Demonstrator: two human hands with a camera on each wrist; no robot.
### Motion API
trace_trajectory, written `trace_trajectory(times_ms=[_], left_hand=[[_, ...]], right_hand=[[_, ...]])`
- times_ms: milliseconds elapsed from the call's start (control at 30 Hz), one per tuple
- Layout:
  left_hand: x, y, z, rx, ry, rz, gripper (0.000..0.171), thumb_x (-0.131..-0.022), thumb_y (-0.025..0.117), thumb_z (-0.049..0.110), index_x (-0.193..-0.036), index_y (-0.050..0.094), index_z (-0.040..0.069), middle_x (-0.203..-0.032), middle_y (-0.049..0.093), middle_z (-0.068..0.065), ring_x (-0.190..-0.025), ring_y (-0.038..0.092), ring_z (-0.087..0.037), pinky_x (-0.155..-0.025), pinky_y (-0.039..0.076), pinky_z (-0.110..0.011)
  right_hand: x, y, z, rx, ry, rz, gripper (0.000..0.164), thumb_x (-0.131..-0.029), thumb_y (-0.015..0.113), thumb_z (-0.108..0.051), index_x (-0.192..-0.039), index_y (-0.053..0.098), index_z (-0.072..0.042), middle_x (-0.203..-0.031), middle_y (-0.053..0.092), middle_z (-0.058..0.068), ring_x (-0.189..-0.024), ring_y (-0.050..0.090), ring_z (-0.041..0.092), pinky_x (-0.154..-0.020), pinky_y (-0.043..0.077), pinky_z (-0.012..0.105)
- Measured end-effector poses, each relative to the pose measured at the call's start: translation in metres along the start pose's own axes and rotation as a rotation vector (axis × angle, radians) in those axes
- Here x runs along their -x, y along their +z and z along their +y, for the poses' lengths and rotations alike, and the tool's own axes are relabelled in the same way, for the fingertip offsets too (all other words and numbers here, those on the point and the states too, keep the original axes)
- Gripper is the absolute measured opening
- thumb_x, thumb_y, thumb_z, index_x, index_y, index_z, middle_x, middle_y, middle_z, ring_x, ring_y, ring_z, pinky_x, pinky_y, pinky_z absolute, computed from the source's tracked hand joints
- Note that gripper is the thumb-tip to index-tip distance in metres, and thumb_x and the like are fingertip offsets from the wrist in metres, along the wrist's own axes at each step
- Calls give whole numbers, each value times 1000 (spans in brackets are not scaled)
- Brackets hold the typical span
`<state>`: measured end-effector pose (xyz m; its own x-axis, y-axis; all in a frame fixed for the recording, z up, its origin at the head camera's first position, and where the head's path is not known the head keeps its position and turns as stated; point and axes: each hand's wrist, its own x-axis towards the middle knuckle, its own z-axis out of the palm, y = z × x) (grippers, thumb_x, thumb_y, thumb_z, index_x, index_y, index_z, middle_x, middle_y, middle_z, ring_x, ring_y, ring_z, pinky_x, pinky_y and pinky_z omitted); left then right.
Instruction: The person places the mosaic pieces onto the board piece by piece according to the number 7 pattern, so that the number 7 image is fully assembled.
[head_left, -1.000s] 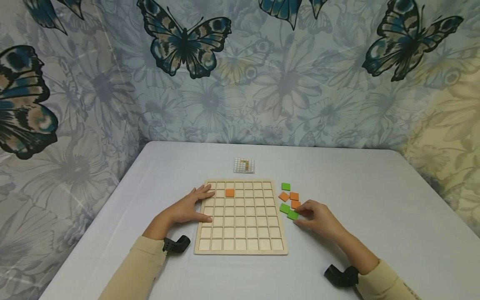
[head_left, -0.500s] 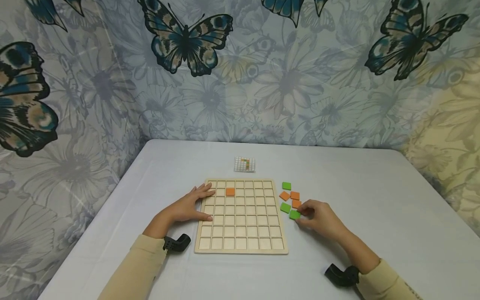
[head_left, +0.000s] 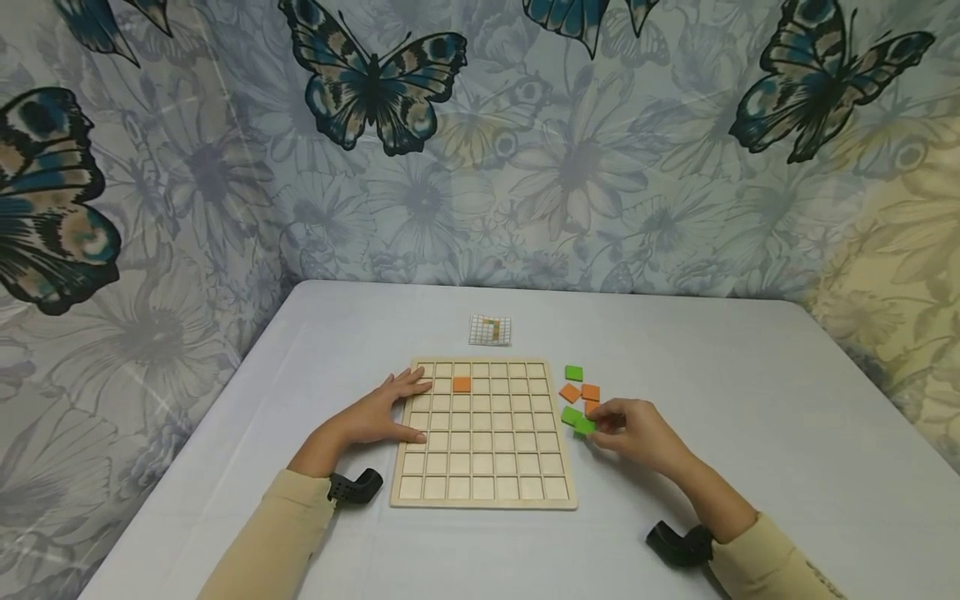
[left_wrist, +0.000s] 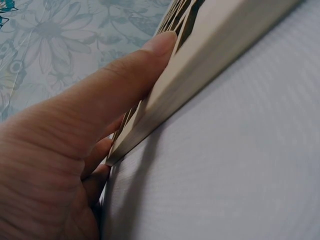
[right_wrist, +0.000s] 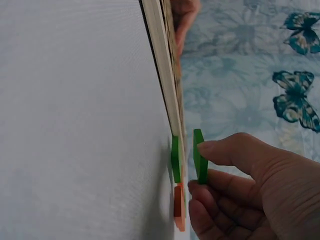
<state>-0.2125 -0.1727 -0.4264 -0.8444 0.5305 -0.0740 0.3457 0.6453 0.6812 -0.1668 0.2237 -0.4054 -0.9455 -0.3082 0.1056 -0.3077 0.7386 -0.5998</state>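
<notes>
My right hand pinches a green square tile between thumb and fingers, and in the right wrist view a gap shows between it and the table. Just under it lies another green tile, with an orange tile close to the fingertips. My left hand rests spread on the left edge of a pale wooden grid board. Its thumb lies on the board's rim in the left wrist view. One orange tile sits in a cell near the board's far edge.
Right of the board lie two more orange tiles and a green tile farther back. Behind the board is a small card printed with a coloured grid. A white cloth covers the table; butterfly-patterned fabric hangs behind.
The green tile in my right hand has come up off the table and shifted slightly left, partly over the neighbouring green tile in the head view. My left hand stays on the board.
</notes>
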Motion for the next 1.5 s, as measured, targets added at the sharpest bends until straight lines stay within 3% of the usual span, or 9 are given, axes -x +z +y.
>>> trace_trajectory(times_ms=[333, 600, 833, 1033, 1500], left_hand=[[0, 0, 0, -5, -13, 8, 89, -68, 81, 41, -143, 40, 16, -157, 14, -7, -144, 0, -37, -116, 4, -58], [-1, 1, 0, 0, -9, 3, 88, -69, 80, 40, -143, 40, 15, -157, 14, -7, -145, 1, -36, -116, 3, -57], [-1, 1, -1, -1, -21, 3, 89, -68, 80, 41, -143, 39, 17, -158, 13, -6, -145, 0, -36, -117, 3, -56], [0, 1, -1, -7, -21, 7, 89, -68, 81, 42, -143, 40, 17, -158, 13, -6, -144, 0, -37, -116, 4, -57], [0, 0, -1, -1, -18, 3, 89, -68, 81, 41, -143, 39, 17, -158, 13, -5, -145, 0, -33, -117, 3, -55]], right_hand=[[-12, 0, -13, -7, -103, 11, 18, -75, 73, -3, -92, 69, 1, -83, 65, 2, -73, 55, 7, -66, 53, 24], [-32, 1, -30, -19, -120, -19, 21, -76, 74, -7, -95, 70, 1, -87, 67, 6, -76, 56, 12, -68, 53, 30], [-48, 5, -39, -52, -150, -46, 20, -78, 71, -7, -96, 69, 1, -87, 67, 6, -75, 56, 12, -66, 52, 25], [-59, 10, -49, -79, -166, -54, 22, -78, 71, -7, -99, 69, 1, -91, 68, 9, -79, 58, 15, -72, 53, 32], [-83, 25, -68, -117, -239, -118, 22, -81, 71, -8, -101, 68, 1, -97, 67, 13, -85, 63, 21, -75, 54, 27]])
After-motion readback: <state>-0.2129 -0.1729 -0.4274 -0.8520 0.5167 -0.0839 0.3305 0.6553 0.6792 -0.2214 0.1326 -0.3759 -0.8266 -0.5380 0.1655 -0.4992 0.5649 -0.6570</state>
